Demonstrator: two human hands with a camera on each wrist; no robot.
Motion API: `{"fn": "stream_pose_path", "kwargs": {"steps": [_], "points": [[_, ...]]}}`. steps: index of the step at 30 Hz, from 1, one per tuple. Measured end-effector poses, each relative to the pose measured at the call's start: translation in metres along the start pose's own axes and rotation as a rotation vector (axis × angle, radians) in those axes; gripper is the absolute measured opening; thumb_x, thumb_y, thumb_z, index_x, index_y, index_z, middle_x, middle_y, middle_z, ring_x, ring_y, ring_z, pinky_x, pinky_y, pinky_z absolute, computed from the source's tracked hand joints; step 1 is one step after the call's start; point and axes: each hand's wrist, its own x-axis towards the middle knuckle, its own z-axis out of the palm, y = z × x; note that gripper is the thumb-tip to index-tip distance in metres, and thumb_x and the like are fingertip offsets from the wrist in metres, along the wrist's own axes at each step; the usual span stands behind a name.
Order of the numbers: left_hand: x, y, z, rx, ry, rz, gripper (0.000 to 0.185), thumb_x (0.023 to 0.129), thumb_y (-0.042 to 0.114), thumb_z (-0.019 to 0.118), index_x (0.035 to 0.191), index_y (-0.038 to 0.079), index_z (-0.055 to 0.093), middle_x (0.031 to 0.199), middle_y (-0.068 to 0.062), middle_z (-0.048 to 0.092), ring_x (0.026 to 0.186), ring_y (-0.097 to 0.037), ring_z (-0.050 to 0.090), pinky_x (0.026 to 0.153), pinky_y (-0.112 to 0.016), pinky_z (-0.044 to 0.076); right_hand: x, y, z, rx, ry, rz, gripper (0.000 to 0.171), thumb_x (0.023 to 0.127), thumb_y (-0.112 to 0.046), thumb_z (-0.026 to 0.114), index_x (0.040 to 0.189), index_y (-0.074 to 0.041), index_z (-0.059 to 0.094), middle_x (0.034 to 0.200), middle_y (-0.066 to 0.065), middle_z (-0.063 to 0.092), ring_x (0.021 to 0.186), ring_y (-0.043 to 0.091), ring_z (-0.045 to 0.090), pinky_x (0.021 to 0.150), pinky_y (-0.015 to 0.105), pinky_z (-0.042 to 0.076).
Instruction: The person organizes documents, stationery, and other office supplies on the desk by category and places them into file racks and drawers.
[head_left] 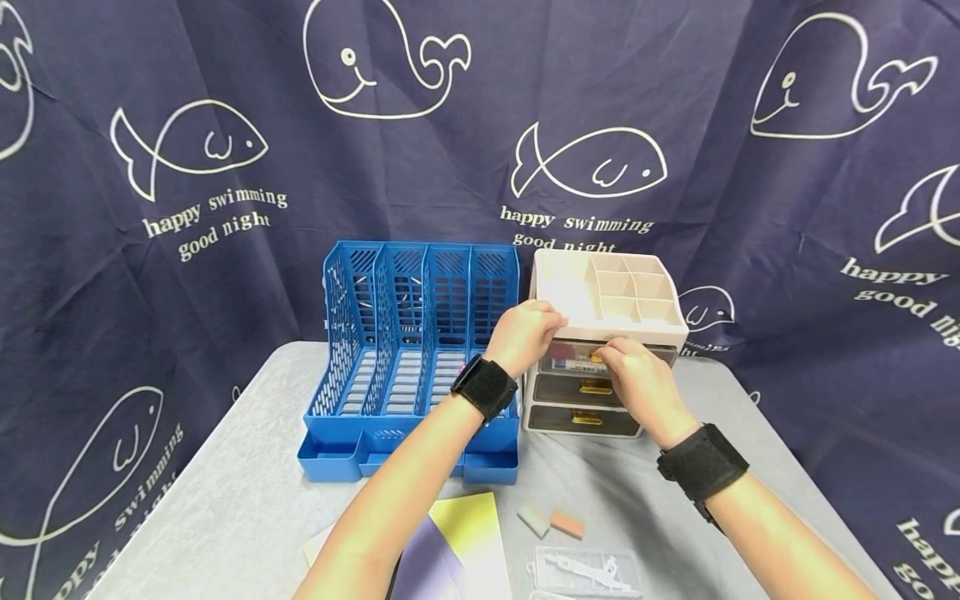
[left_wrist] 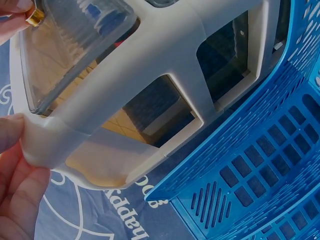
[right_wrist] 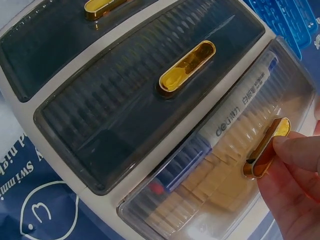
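A white desktop drawer organizer (head_left: 566, 287) with a divided top tray and three smoky drawers stands at the right. With thumb and fingers my left hand (head_left: 525, 337) grips the front corner of its top. My right hand (head_left: 641, 392) pinches the gold handle (right_wrist: 255, 162) of the top drawer (right_wrist: 220, 200) between thumb and fingers. This drawer sticks out a little from the frame in the left wrist view. Through its clear front shows a white and blue marker (right_wrist: 187, 162) lying inside. The middle drawer (right_wrist: 120, 115) and the bottom one are shut.
A blue file rack (head_left: 330, 454) stands left of the organizer, close beside it. Nearer me lie purple and yellow papers (head_left: 472, 525), a pale block (head_left: 534, 520), an orange block (head_left: 567, 524) and a clear case (head_left: 630, 575) with a white item. A patterned curtain (head_left: 420, 183) hangs behind.
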Motion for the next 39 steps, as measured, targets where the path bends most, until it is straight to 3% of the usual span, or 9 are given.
{"fn": "stream_pose_path", "kwargs": {"steps": [8, 16, 31, 39], "points": [[-0.001, -0.001, 0.0, 0.0, 0.003, 0.009, 0.014, 0.088, 0.007, 0.065, 0.096, 0.013, 0.076, 0.092, 0.0, 0.071, 0.092, -0.015, 0.065, 0.083, -0.023, 0.052, 0.002, 0.0, 0.001, 0.002, 0.014, 0.001, 0.017, 0.074, 0.01, 0.069, 0.086, -0.003, 0.067, 0.084, 0.007, 0.063, 0.08, 0.026, 0.062, 0.062, 0.04, 0.053], [0.0, -0.002, -0.003, 0.005, 0.003, 0.011, 0.014, 0.089, 0.007, 0.065, 0.096, 0.012, 0.075, 0.092, -0.001, 0.071, 0.092, -0.015, 0.064, 0.083, -0.023, 0.052, -0.007, -0.013, -0.001, 0.025, 0.04, -0.066, 0.016, 0.073, 0.006, 0.072, 0.086, -0.002, 0.067, 0.085, 0.007, 0.063, 0.081, 0.025, 0.061, 0.065, 0.039, 0.054], [0.0, -0.001, -0.001, 0.001, -0.005, -0.007, 0.015, 0.089, 0.008, 0.064, 0.097, 0.013, 0.076, 0.093, 0.0, 0.07, 0.092, -0.014, 0.064, 0.083, -0.023, 0.052, -0.037, -0.011, 0.039, -0.029, 0.001, -0.07, 0.019, 0.068, 0.01, 0.072, 0.082, 0.0, 0.063, 0.078, 0.007, 0.057, 0.073, 0.026, 0.057, 0.058, 0.037, 0.053], [-0.001, 0.001, -0.002, -0.005, -0.007, -0.009, 0.015, 0.089, 0.008, 0.064, 0.097, 0.013, 0.076, 0.093, 0.0, 0.07, 0.093, -0.014, 0.064, 0.084, -0.023, 0.052, -0.044, -0.005, 0.047, -0.064, -0.033, -0.038, 0.015, 0.074, 0.006, 0.069, 0.087, 0.001, 0.064, 0.08, 0.009, 0.058, 0.073, 0.026, 0.055, 0.055, 0.038, 0.051]]}}
